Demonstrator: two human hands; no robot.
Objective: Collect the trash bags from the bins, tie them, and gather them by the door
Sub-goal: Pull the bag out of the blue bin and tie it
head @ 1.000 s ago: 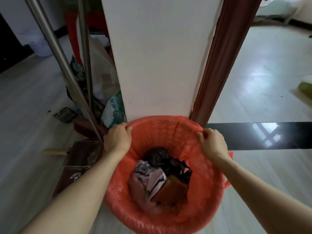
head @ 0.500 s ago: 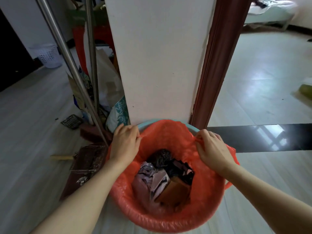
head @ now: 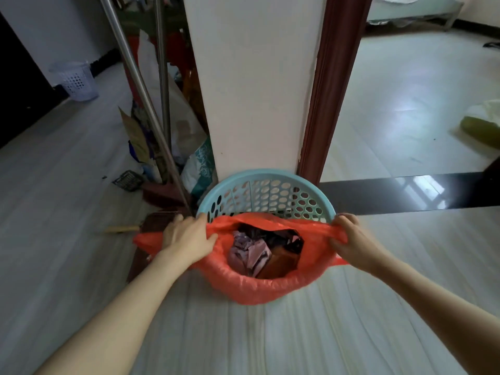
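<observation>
Now the orange bag (head: 259,288) is pulled off the bin's (head: 266,197) far rim, both hands' grip, left hand (head: 186,239) and right hand (head: 349,239), holding its edges. The bin's lower part is hidden

Soft daylight – floor glare right (head: 422,109), edges warped, slight blur

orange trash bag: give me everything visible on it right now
The orange trash bag is thin, crinkly, translucent plastic, open at the top and untied. The left hand and right hand each grip its rim on opposite sides, stretching the mouth wide. Its far edge is off the rim of the light blue perforated bin, which stands against a white wall; the near side bulges toward the camera. Inside lie crumpled purplish wrappers, dark scraps and something brown.
</observation>
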